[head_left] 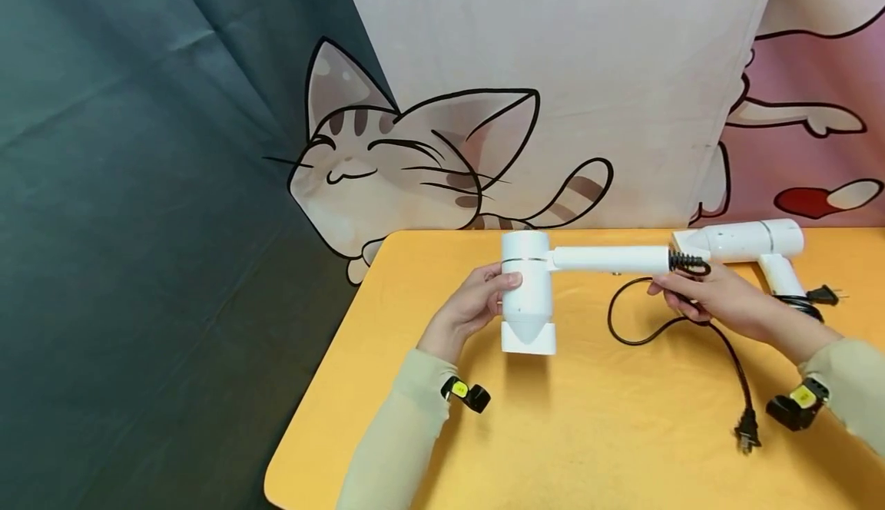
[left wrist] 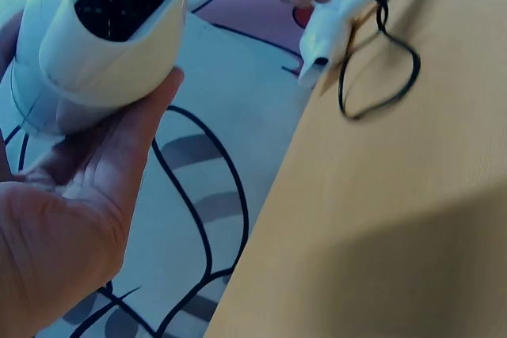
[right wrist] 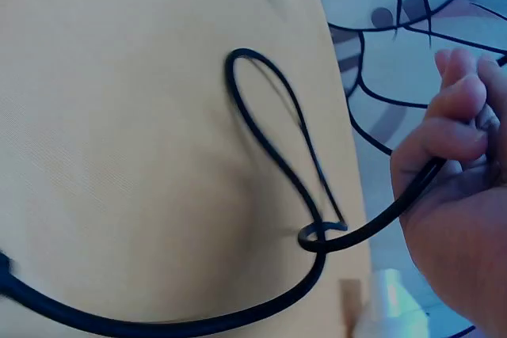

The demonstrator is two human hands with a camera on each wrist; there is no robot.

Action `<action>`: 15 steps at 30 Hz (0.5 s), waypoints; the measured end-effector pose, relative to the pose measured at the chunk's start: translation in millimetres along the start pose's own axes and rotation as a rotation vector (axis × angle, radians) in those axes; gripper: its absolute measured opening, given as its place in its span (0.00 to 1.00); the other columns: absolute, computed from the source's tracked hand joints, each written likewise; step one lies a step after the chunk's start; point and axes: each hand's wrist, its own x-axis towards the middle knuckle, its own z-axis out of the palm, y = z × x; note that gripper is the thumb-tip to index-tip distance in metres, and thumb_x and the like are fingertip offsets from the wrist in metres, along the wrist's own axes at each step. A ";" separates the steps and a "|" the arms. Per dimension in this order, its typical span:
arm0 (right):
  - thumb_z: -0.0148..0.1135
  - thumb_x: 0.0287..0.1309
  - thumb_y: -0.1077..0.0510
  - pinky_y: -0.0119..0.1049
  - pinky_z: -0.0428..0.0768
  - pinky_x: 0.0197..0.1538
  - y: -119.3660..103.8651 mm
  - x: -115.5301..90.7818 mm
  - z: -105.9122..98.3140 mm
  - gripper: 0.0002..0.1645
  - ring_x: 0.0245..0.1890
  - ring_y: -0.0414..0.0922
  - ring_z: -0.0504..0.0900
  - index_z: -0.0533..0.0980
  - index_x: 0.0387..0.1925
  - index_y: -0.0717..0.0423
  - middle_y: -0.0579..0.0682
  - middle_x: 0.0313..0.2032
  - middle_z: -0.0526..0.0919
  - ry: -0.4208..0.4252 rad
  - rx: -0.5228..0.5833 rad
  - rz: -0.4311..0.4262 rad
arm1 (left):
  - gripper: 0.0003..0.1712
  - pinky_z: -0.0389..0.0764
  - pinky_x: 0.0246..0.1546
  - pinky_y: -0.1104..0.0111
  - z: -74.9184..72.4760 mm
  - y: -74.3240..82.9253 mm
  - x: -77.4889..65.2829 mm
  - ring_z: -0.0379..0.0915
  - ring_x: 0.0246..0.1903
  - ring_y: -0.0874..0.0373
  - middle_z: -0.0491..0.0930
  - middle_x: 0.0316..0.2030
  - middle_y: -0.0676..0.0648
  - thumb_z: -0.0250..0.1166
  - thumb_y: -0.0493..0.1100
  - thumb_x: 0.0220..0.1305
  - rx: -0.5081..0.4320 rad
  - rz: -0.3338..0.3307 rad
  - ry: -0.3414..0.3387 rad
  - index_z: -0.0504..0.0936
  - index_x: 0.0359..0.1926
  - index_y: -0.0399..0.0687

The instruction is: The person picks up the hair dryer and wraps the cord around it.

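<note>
My left hand grips the barrel of a white hair dryer, its thumb across the front. The dryer is held over the table with its nozzle pointing toward me and its handle stretching right. Seen from the left wrist, the dark nozzle opening faces the camera, palm beneath the barrel. At the handle's end, my right hand holds the black power cord. In the right wrist view the fingers curl round the cord, which hangs in a loop. Its plug dangles at the lower right.
Behind my right hand, a second white hair dryer lies on the yellow table, its black cord wound at the handle and its plug sticking out right. A cat-printed curtain hangs along the back edge.
</note>
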 end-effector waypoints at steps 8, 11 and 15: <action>0.49 0.85 0.54 0.45 0.62 0.14 -19.9 7.1 -19.3 0.20 0.15 0.39 0.68 0.81 0.35 0.53 0.47 0.19 0.73 0.001 -0.105 0.051 | 0.38 0.89 0.37 0.68 -12.6 0.3 -7.6 0.85 0.39 0.59 0.85 0.43 0.50 0.66 0.44 0.65 0.081 -0.003 -0.087 0.71 0.66 0.19; 0.53 0.84 0.52 0.42 0.67 0.13 -29.3 10.1 -21.9 0.22 0.14 0.40 0.68 0.78 0.31 0.58 0.48 0.18 0.72 0.015 -0.148 0.053 | 0.41 0.89 0.38 0.67 -15.5 -1.1 -7.9 0.85 0.40 0.59 0.85 0.43 0.50 0.69 0.46 0.63 0.118 -0.009 -0.102 0.70 0.68 0.19; 0.58 0.81 0.50 0.41 0.68 0.14 -40.8 12.3 -25.9 0.21 0.16 0.41 0.71 0.78 0.33 0.61 0.50 0.22 0.76 0.022 -0.184 0.064 | 0.37 0.91 0.41 0.63 -16.3 -0.6 -9.3 0.85 0.42 0.57 0.85 0.46 0.47 0.68 0.40 0.65 0.189 -0.035 -0.103 0.72 0.69 0.22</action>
